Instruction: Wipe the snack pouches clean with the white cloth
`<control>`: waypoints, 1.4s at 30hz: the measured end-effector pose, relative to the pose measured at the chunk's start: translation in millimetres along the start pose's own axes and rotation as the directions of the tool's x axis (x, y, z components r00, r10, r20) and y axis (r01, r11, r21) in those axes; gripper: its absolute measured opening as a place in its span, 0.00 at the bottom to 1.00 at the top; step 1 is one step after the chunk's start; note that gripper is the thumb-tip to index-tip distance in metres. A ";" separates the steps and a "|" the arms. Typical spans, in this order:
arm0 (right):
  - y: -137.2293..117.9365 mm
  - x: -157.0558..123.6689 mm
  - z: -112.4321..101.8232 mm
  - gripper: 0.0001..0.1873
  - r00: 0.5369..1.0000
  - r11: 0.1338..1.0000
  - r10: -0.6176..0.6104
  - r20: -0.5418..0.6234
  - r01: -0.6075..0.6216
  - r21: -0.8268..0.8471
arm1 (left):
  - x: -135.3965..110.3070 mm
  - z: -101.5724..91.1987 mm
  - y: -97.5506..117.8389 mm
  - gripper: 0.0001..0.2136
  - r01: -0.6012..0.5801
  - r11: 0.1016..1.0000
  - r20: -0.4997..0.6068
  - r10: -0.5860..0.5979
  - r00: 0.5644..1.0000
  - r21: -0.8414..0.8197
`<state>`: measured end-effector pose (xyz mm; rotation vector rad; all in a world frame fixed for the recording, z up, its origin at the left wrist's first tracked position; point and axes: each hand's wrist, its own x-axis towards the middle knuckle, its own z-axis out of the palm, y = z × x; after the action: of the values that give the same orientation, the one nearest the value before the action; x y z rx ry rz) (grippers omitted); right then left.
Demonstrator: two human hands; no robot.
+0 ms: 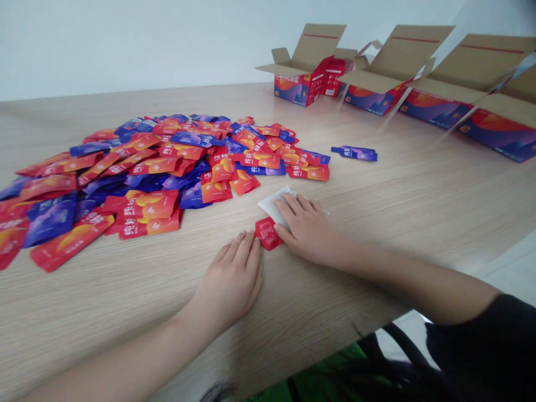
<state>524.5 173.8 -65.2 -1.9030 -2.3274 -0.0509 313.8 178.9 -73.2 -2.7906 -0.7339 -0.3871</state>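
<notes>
A small red pouch (268,233) with pale print lies flat on the table between my hands. The fingertips of my left hand (232,276) rest at its left edge, the fingers stretched out close together and the palm down. My right hand (305,226) is on a folded white tissue (274,205), its fingers bent over it and the thumb at the red pouch's right edge. Part of the tissue is hidden under that hand. Behind my hands spreads a large heap of red-orange pouches (153,205) and blue-purple pouches (196,139).
One blue pouch (355,153) lies apart, right of the heap. Along the back right stand several printed cardboard boxes with raised flaps, among them a left box (293,89) and a right box (494,131). The wooden table (389,218) has its front edge near my body.
</notes>
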 end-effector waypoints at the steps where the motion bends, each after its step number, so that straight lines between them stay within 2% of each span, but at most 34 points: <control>1: -1.4 -0.4 0.0 0.31 1.000 1.000 0.008 0.002 -0.008 -0.008 | -0.2 0.1 0.0 0.20 0.001 1.000 0.001 -0.001 1.000 0.000; 6: -18.7 -7.8 3.0 0.31 0.996 0.996 -0.091 -0.014 0.092 0.007 | -0.7 0.7 -0.2 0.19 -0.003 1.000 -0.011 0.003 1.000 -0.003; 9: -19.4 -8.6 3.5 0.31 0.990 0.990 -0.139 -0.022 0.139 0.030 | -0.5 1.0 -0.3 0.19 0.000 1.000 -0.011 0.000 1.000 -0.005; 11: -13.2 -6.2 2.3 0.31 0.992 0.992 -0.121 -0.016 0.122 0.036 | -0.4 1.1 -0.5 0.19 -0.008 1.000 -0.019 0.008 1.000 -0.003; 15: 0.3 0.3 -1.0 0.31 1.000 1.000 -0.009 -0.004 0.009 0.000 | -0.5 0.6 -0.6 0.20 -0.008 1.000 -0.007 0.008 1.000 0.000; 18: -1.6 0.4 0.3 0.32 1.000 1.000 0.019 -0.008 -0.019 -0.021 | -0.5 0.7 -0.3 0.19 -0.001 1.000 0.007 0.001 1.000 -0.003; 25: -19.3 -8.5 5.1 0.31 0.984 0.984 -0.172 -0.038 0.173 0.035 | -0.8 2.9 -1.1 0.19 0.001 1.000 -0.012 -0.001 1.000 -0.010; 31: -0.1 -0.4 0.1 0.32 0.999 0.999 -0.045 0.006 0.045 0.026 | -0.5 0.8 -0.3 0.20 -0.006 1.000 -0.011 0.006 1.000 0.002; 34: -0.5 0.6 0.1 0.32 1.000 1.000 -0.025 0.013 0.025 0.003 | -0.3 0.1 0.0 0.20 -0.003 1.000 -0.008 0.003 1.000 0.001; 39: -16.6 -7.1 2.2 0.32 0.983 0.983 -0.181 -0.006 0.181 0.035 | -0.3 0.5 -0.7 0.19 0.003 1.000 0.000 -0.003 1.000 -0.011; 42: -14.9 -7.9 2.0 0.31 0.981 0.980 -0.194 -0.017 0.195 0.052 | -0.7 1.1 -0.7 0.19 0.000 1.000 -0.002 0.000 1.000 -0.017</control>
<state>511.3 163.3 -67.3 -1.6414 -2.4729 -0.0197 313.1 179.5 -74.3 -2.8059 -0.7336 -0.3977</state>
